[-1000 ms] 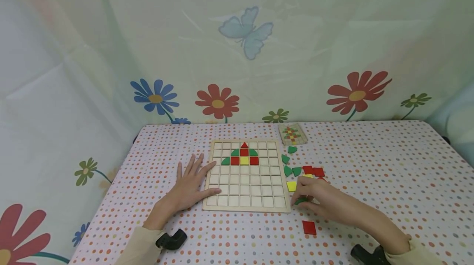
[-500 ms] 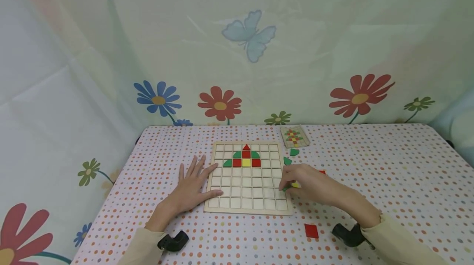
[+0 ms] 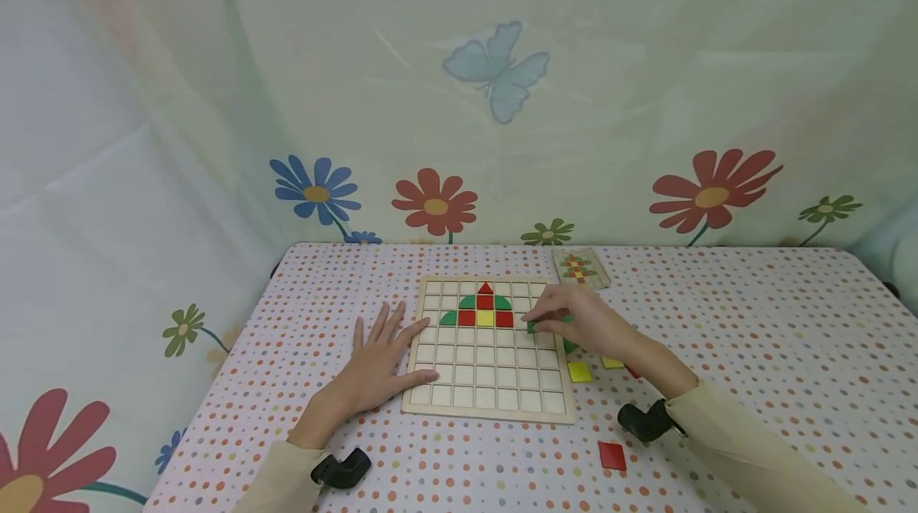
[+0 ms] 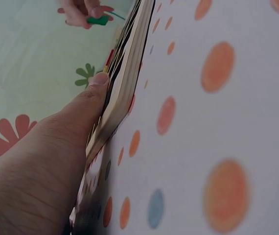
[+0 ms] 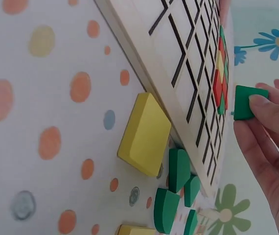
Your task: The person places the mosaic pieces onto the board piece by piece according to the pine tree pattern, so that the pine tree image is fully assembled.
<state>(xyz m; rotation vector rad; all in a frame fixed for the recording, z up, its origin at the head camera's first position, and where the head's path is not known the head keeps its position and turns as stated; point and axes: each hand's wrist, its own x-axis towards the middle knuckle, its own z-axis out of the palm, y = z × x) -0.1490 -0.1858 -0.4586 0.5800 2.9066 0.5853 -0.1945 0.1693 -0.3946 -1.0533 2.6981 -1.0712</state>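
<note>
A wooden grid board (image 3: 505, 399) lies on the table, with red, green and yellow tiles set in its upper cells: a red triangle (image 3: 485, 288) at the top, a yellow square (image 3: 484, 318) lower in the middle. My left hand (image 3: 380, 366) rests spread at the board's left side, its thumb (image 4: 93, 93) on the edge. Over the right part of the board, my right hand (image 3: 584, 322) pinches a green tile (image 5: 244, 103) between thumb and fingers. The tile is held above the grid, partly covered by the thumb in the right wrist view.
Right of the board lie a yellow square tile (image 3: 579, 372), several green rounded tiles (image 5: 167, 210) and a red square tile (image 3: 612, 456). A pattern card (image 3: 581, 268) lies at the back. Other loose tiles are partly hidden under my right arm.
My right hand has carried the green tile from the loose pieces up and left, over the board. My left hand has stayed at the board's edge. The head view has shifted slightly.
</note>
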